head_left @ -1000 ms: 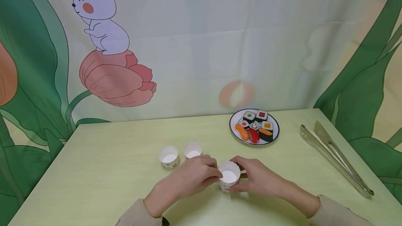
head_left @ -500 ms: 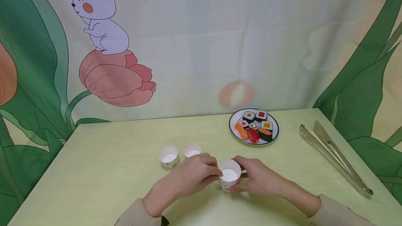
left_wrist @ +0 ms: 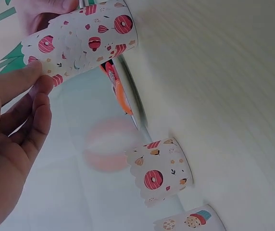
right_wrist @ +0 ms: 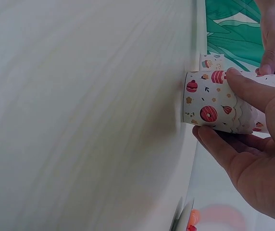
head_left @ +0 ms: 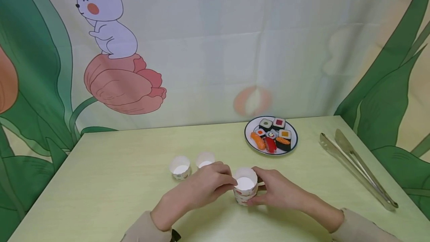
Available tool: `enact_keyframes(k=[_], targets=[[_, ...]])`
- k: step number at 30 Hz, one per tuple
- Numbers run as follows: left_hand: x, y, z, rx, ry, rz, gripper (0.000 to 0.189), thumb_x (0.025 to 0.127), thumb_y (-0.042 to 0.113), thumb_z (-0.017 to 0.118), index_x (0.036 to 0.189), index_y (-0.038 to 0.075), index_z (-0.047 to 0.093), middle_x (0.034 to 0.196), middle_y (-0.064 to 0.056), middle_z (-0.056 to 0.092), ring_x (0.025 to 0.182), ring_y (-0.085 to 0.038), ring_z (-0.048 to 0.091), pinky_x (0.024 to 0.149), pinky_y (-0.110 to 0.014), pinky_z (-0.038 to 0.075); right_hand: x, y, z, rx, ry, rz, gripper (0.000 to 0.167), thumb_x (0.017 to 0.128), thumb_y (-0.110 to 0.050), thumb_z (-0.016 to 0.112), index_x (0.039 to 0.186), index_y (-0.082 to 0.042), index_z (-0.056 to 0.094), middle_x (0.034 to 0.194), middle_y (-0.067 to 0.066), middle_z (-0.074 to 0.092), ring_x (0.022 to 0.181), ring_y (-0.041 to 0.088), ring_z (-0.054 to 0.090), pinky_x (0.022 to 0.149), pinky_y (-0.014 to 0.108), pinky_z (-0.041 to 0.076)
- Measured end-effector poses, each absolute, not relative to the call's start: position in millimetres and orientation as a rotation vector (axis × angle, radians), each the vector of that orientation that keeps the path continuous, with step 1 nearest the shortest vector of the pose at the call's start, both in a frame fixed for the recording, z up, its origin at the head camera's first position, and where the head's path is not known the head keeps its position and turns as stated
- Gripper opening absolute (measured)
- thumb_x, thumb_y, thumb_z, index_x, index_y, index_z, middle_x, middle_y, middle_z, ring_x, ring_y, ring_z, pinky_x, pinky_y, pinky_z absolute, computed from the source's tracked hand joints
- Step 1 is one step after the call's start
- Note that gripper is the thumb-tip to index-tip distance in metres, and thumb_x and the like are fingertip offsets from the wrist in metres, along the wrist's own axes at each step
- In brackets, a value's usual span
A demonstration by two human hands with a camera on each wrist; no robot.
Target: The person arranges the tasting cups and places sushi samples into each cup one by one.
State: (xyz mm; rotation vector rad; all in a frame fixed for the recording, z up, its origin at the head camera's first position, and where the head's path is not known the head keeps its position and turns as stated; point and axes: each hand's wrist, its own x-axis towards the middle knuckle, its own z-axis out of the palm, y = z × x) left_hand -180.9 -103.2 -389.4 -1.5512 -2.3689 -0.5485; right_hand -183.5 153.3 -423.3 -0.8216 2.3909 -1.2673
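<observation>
A stack of white paper baking cups (head_left: 243, 199) with red donut prints stands upright on the table between the hands. My right hand (head_left: 282, 190) grips the lower cup from the right side, thumb in front and fingers behind. With thumb and fingertips, my left hand (head_left: 198, 188) pinches the left rim of the upper cup (head_left: 246, 183), which rises partly out of the lower one. In the left wrist view, layered scalloped rims show on the stack (left_wrist: 82, 41). Two more baking cups, a left one (head_left: 180, 168) and a right one (head_left: 204, 158), stand behind my left hand.
At the back of the table (head_left: 117, 182) sits a white plate (head_left: 294, 133) of sushi pieces with a dark rim. Metal tongs (head_left: 343, 142) lie spread at the right edge. A printed curtain (head_left: 201, 59) hangs behind the table.
The upper cup has risen a little out of the lower one, with my left fingers on its rim. My right hand holds the lower cup in nearly the same place.
</observation>
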Motion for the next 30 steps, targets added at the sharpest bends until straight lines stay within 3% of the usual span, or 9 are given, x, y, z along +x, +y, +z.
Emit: enact_keyframes(k=[30], targets=[[-180.6,-106.8,-380.9,-1.476,-2.293,-0.573,0.009,0.090,0.006,0.080,0.099,0.008,0.079,0.091,0.000,0.065,0.087,-0.013,0.062,0.078,-0.017,0.050,-183.2,157.0,-423.6,-0.788,2.396,-1.259,0.064,0.082,-0.019,0.090,0.135,-0.006,0.056,0.129,0.005,0.064,0.116,0.025,0.063,0.093,0.036,0.055]])
